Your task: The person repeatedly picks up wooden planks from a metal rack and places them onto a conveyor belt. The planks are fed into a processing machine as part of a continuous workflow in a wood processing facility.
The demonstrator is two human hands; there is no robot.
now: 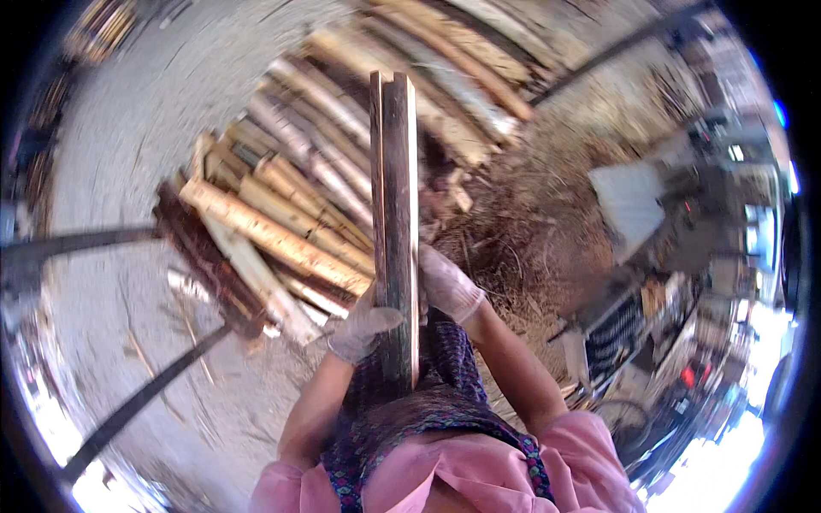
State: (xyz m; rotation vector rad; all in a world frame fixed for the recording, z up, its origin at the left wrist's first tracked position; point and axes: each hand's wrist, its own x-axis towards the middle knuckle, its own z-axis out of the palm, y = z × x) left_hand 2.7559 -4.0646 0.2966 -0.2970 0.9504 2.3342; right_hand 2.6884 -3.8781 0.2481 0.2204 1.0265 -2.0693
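"Where's the dark length of wood (398, 197)?"

"On my feed it reaches out from the patterned apron (440, 415), its lower end over the lap; I can't tell whether it rests there."

"And the grip?"

"Both gloved, both holding it. I see my left hand (363, 330) low on its left side, thumb across the dark face, and my right hand (450, 287) against the right side, slightly farther up, fingers mostly hidden."

"What's around?"

"Beyond it, a pile of wood pieces (278, 235); beside the pile's right edge, brown scraps (505, 248) litter the floor (128, 162)."
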